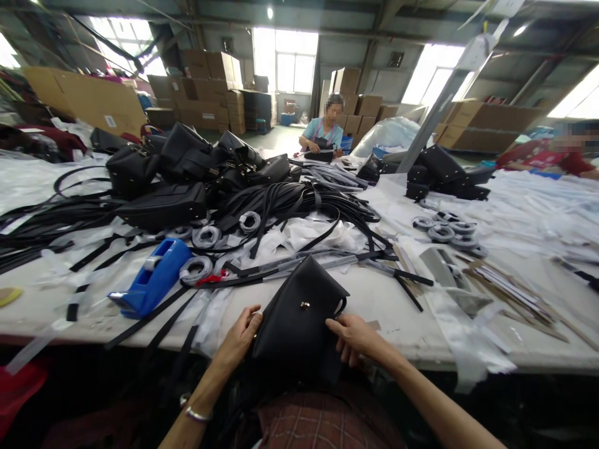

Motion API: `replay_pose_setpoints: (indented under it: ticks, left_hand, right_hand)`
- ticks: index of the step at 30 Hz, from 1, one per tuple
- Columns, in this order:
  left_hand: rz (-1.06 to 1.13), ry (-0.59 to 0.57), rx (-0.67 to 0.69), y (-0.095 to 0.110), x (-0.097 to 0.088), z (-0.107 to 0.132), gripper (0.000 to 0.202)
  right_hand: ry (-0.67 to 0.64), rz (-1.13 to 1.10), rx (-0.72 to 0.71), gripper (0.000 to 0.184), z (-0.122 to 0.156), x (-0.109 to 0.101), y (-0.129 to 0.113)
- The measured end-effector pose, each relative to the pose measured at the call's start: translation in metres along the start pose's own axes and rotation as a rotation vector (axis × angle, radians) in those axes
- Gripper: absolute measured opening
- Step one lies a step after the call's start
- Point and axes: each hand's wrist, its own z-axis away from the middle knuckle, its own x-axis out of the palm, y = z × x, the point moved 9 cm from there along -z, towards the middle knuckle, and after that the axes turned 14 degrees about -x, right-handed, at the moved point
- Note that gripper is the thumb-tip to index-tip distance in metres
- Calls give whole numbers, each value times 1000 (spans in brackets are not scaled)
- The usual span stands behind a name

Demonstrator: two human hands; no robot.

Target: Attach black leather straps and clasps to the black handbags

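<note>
A black handbag (299,324) with a small gold clasp on its flap rests tilted at the table's front edge, close to my body. My left hand (242,333) grips the bag's left side, thumb and fingers closed along its edge. On the opposite side, my right hand (350,337) has its thumb and curled fingers on the bag's right edge. A dark loop stands out from the bag just above the right hand. The bag's lower part is in shadow.
A blue tape dispenser (156,277) stands left, a grey dispenser (447,274) right. Black straps (299,202), finished bags (163,202) and coiled rolls (440,234) cover the table (407,330). A person (322,132) handles a black bag across the table; another person (547,149) is far right.
</note>
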Motion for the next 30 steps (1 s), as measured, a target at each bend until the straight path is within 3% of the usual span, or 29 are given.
replay_pose_setpoints:
  ticks: [4, 9, 12, 15, 18, 20, 22, 24, 27, 30]
  left_hand:
    - [230, -224, -59, 8, 37, 12, 63]
    - [577, -575, -62, 16, 117, 48, 64]
    - [428, -718, -31, 13, 153, 67, 68]
    - [-2, -774, 62, 11, 171, 83, 72]
    - [-311, -773, 225, 22, 179, 93, 66]
    - [-425, -778, 320, 31, 183, 98, 62]
    - [-497, -847, 352, 36, 186, 104, 57]
    - [-507, -971, 343, 41, 182, 115, 53]
    - [-406, -1101, 345, 60, 157, 133, 52]
    - [-191, -993, 266, 84, 122, 123, 44]
  right_hand:
    - [127, -294, -70, 38, -17, 2, -7]
    - [291, -565, -213, 45, -29, -17, -33]
    - [189, -427, -281, 48, -25, -20, -39]
    - [98, -285, -345, 40, -15, -23, -52]
    - [79, -18, -498, 24, 1, -30, -93]
    - [60, 303, -669, 17, 16, -28, -129]
    - [14, 631, -799, 16, 29, -20, -151]
    - [-22, 904, -839, 18, 32, -11, -147]
    - [-5, 1117, -802, 20, 20, -7, -113]
    - [22, 1171, -713, 20, 3, -4, -72]
